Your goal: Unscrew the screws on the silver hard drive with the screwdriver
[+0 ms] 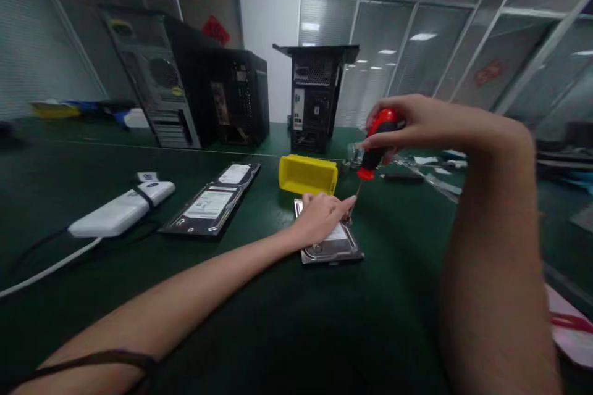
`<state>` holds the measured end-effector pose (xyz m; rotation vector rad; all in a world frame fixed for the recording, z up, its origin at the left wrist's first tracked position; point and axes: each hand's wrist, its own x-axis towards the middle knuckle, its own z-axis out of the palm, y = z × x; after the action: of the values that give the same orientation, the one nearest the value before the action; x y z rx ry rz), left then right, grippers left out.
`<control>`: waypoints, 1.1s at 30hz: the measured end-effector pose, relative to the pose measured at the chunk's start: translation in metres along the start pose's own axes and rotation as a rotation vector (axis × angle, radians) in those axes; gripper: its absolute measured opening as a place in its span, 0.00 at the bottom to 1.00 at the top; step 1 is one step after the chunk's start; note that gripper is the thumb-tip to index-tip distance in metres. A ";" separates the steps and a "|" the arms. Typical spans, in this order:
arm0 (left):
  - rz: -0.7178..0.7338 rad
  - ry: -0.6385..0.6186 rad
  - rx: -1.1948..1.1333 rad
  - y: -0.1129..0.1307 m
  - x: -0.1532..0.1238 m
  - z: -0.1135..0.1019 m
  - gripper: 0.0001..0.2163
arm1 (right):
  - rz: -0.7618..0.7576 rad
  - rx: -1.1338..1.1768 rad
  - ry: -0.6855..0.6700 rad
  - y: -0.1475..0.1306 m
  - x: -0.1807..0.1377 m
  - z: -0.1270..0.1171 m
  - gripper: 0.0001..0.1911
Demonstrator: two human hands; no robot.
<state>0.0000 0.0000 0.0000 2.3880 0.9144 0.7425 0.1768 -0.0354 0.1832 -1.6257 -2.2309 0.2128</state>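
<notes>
My right hand (pixel 393 126) is wrapped round the red and black handle of a screwdriver (pixel 373 154), which is held nearly upright and slightly tilted. Its thin shaft runs down to the right long edge of a hard drive (pixel 336 250) lying flat on the table. Over the middle of that drive rests my left hand (pixel 324 216), gripping it with curled fingers. The left index finger reaches out beside the screwdriver's tip. What lies right under the tip is too small to make out. Part of the drive's white label is hidden by my left hand.
Two more hard drives (pixel 208 203) lie end to end at left, beside a white power strip (pixel 123 210) with cables. A yellow bin (pixel 308 174) stands behind my left hand. Computer cases (pixel 315 99) line the back. Plastic bags and a dark pen-like tool (pixel 403 178) lie right.
</notes>
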 end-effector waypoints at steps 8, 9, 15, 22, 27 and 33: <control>0.008 0.008 -0.021 -0.003 0.000 0.001 0.31 | -0.008 -0.037 0.010 0.001 -0.001 0.000 0.30; 0.009 0.006 -0.022 -0.002 0.000 0.001 0.31 | -0.011 -0.035 0.005 0.001 -0.001 0.000 0.29; 0.019 -0.006 -0.019 0.002 -0.001 -0.002 0.31 | -0.026 -0.021 0.007 0.001 0.001 0.000 0.25; 0.024 -0.003 -0.030 0.002 -0.001 -0.002 0.32 | -0.005 0.012 -0.011 -0.004 -0.001 0.001 0.22; 0.021 -0.004 -0.027 0.000 -0.001 -0.001 0.32 | -0.007 -0.022 -0.003 -0.002 -0.003 -0.002 0.22; 0.015 -0.011 -0.007 -0.001 0.000 0.000 0.32 | 0.002 -0.025 -0.011 -0.002 -0.002 -0.001 0.20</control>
<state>-0.0006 0.0007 -0.0002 2.3927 0.8889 0.7364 0.1756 -0.0382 0.1848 -1.6430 -2.2494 0.1959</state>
